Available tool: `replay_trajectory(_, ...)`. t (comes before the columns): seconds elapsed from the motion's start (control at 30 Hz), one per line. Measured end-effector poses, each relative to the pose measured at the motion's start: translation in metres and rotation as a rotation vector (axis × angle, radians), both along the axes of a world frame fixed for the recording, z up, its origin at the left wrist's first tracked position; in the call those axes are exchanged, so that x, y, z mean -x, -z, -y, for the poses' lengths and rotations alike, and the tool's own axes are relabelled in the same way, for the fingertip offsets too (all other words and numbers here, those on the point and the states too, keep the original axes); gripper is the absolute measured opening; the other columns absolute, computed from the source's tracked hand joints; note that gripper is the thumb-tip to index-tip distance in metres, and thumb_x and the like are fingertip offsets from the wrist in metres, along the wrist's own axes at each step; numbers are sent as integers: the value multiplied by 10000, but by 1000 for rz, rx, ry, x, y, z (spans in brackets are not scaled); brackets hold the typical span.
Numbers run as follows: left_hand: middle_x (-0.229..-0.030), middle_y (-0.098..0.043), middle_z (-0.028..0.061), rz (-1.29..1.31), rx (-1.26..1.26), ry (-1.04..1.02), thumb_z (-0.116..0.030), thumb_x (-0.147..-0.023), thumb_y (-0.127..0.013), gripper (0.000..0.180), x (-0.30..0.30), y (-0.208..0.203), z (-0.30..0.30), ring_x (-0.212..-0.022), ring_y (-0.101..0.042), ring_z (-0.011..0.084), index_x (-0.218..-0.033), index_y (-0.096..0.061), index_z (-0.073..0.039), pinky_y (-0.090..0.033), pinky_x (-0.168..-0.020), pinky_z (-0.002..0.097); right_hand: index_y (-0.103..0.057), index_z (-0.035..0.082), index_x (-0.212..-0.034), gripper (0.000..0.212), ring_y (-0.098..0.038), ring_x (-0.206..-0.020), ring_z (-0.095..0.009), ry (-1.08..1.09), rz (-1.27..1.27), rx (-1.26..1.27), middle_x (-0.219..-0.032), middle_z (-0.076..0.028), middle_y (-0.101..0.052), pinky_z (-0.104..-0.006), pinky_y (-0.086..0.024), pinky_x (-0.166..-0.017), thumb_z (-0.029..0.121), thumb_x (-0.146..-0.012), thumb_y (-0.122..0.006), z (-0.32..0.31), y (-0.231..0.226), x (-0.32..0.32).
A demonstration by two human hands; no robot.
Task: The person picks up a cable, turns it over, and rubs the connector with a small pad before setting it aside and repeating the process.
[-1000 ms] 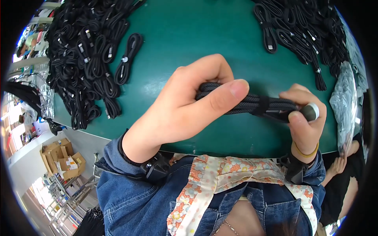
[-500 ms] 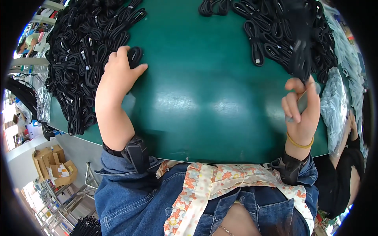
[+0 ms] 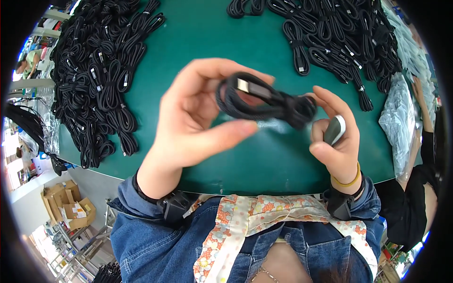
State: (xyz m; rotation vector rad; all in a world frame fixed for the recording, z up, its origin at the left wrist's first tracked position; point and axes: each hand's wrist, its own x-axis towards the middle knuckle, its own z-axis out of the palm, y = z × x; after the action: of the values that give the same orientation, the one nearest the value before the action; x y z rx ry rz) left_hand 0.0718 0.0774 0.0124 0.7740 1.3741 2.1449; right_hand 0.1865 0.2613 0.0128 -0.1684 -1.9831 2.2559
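Observation:
A coiled black cable [image 3: 250,111] with a pale metal connector is held up over the green table. My left hand [image 3: 198,108] grips its loop end, fingers behind and thumb in front. At the other end of the coil, my right hand [image 3: 337,134] has its index finger reaching to the bundled end; whether it touches is blurred. Curled fingers and thumb of that hand hold a small dark grey, rounded piece [image 3: 335,130] with a white edge; its kind does not show.
Piles of coiled black cables [image 3: 99,85] cover the table's left side, and more coiled cables [image 3: 330,33] lie at the far right. Clear plastic bags [image 3: 398,118] lie along the right edge. A person's arm [image 3: 424,108] is beyond them. Cardboard boxes [image 3: 68,205] stand at lower left.
My left hand has moved from the left pile to the middle with a coiled cable in it. My right hand has let go of a cable at the right pile and come inward.

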Motion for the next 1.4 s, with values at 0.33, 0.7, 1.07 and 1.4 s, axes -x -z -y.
replay_trajectory(0.33, -1070, -435, 281, 132, -142, 201, 13, -601, -636, 539, -12, 5, -6, -959, -507, 283, -1061, -356, -6, -425, -821, 357, -390, -66, -1100, 577, -454, -601, -63, -60, -254, -222, -893, -148, -525, -166, -328, -485, -7, -593, -659, -6, 7, -5)
replay_trajectory(0.7, -1063, -434, 283, 65, -197, 252, 75, -597, -599, 518, -11, 8, -5, -970, -495, 307, -1049, -359, -8, -415, -830, 378, -403, -74, -1081, 566, -488, -644, -122, -53, -404, -305, -821, -170, -524, -196, -355, -512, -26, -576, -654, -4, 9, 1)
replay_trajectory(1.07, -945, -495, 234, 123, 21, 158, -187, -696, -591, 550, -16, -3, -2, -817, -542, 238, -1114, -323, 52, -456, -747, 340, -388, -85, -1122, 563, -442, -628, -139, -200, -192, -306, -807, -123, -490, -217, -334, -552, 115, -652, -626, -6, -1, -4)
replay_trajectory(1.4, -778, -500, 150, 561, 0, 398, -305, -802, -451, 545, -37, 9, -16, -622, -522, 167, -1160, -282, 69, -433, -557, 240, -343, -113, -1148, 578, -430, -638, -134, -40, -72, -483, -892, -114, -463, -204, -328, -567, 130, -693, -605, -1, -2, -10)
